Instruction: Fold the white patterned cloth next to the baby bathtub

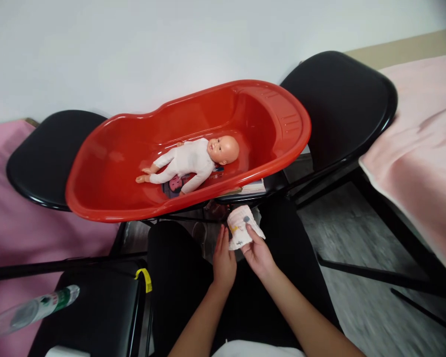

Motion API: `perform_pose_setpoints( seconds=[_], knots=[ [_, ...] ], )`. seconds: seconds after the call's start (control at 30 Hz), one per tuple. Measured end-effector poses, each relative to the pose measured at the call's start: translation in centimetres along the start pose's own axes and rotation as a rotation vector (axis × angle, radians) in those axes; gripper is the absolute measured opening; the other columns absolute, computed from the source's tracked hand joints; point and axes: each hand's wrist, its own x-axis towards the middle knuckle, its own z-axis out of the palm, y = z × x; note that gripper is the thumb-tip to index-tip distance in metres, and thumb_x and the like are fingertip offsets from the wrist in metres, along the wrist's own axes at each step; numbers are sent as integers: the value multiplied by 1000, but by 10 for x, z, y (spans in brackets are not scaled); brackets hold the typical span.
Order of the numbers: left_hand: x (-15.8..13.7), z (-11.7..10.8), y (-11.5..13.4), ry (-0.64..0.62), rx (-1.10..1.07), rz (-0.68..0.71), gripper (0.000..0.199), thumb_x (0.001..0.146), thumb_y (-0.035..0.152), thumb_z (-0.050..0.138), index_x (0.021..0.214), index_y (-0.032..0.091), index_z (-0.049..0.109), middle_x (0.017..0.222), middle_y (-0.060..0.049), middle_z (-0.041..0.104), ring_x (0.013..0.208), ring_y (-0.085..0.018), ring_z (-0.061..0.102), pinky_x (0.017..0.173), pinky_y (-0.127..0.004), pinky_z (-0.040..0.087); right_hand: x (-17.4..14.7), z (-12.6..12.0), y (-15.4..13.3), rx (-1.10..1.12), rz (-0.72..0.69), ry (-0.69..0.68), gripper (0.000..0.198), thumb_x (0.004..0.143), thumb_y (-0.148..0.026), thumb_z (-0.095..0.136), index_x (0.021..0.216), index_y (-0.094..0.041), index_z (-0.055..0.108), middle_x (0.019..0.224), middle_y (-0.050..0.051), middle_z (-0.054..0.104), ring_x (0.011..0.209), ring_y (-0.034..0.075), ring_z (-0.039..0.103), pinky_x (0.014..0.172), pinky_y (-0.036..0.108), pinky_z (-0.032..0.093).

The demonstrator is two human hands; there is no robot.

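- Both hands meet over the person's lap, just below the near rim of the red tub [96, 198].
- The left hand [223, 260] lies with fingers straight and together, flat against the left side of a small folded white cloth [241, 227]. It steadies the cloth rather than pinching it.
- The right hand [258, 253] pinches the cloth from the right, thumb on top and fingers beneath, so the cloth is held up between the two hands, clear of the lap.
- The cloth is bunched and shows small printed marks. Whether it is a nappy or a small garment cannot be told.
- A doll [193, 163] in a white suit lies on its back in the tub, head to the right, apart from both hands.
- The tub rests across two black chairs [338, 104], and something flat like a booklet [252, 187] pokes out under its near edge.
- Risk, as I judge it: the tub only bridges the chair seats, so a knock or a lean on its rim could tip or slide it.
- The light one-sided hold could let the cloth unfold or drop to the floor.
- A plastic bottle [33, 310] lies on its side at lower left and could roll.
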Motion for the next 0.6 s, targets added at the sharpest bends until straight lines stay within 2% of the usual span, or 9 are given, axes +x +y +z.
perform_pose_setpoints(
  seconds=[0.1, 0.2, 0.27, 0.37, 0.47, 0.53, 0.6],
  knots=[
    [2, 1, -5, -1, -58, -63, 56, 95, 6, 42, 148, 14, 57, 153, -13, 53, 142, -26, 51, 121, -51, 42, 1, 0, -2, -47, -39, 29, 45, 78, -34, 84, 119, -19, 72, 123, 9, 74, 122, 28, 68, 103, 43, 59],
    [4, 2, -10, 24, -111, -118, 52, 94, 6, 46, 141, 17, 64, 142, -11, 63, 130, -26, 62, 113, -50, 51, 6, -6, -3, -141, -156, 110, 47, 80, -44, 81, 117, -18, 71, 119, 10, 75, 118, 29, 69, 99, 44, 60],
    [5, 0, -11, 67, -104, -74, 52, 92, 3, 47, 137, 20, 68, 138, -9, 67, 126, -26, 65, 111, -50, 53, 8, -12, -4, -251, -256, 172, 48, 79, -50, 79, 114, -17, 71, 115, 11, 76, 113, 30, 70, 97, 44, 60],
    [5, -7, -6, 164, -12, 107, 54, 87, -6, 44, 121, 22, 75, 130, -6, 72, 123, -25, 65, 108, -49, 54, 10, -20, -3, -496, -378, 218, 51, 75, -50, 79, 112, -16, 72, 113, 12, 76, 108, 31, 70, 99, 45, 57],
    [5, -14, 8, 217, 163, 282, 38, 93, -3, 49, 99, 21, 77, 114, -5, 75, 114, -26, 63, 99, -47, 55, 8, -21, -1, -716, -390, 99, 54, 74, -47, 78, 119, -17, 73, 117, 11, 76, 109, 32, 70, 101, 45, 55],
    [5, -17, 18, 220, 287, 347, 27, 97, 6, 55, 89, 21, 77, 107, -7, 72, 106, -27, 60, 92, -45, 54, 7, -18, 2, -781, -317, -3, 52, 76, -49, 76, 117, -18, 76, 114, 10, 77, 107, 32, 71, 100, 45, 54],
    [5, -18, 28, 192, 353, 382, 26, 98, 11, 57, 84, 21, 77, 103, -9, 69, 101, -27, 57, 89, -43, 53, 6, -14, 6, -807, -241, -106, 50, 79, -54, 74, 115, -19, 77, 116, 10, 77, 110, 32, 70, 104, 45, 52]
  ],
)
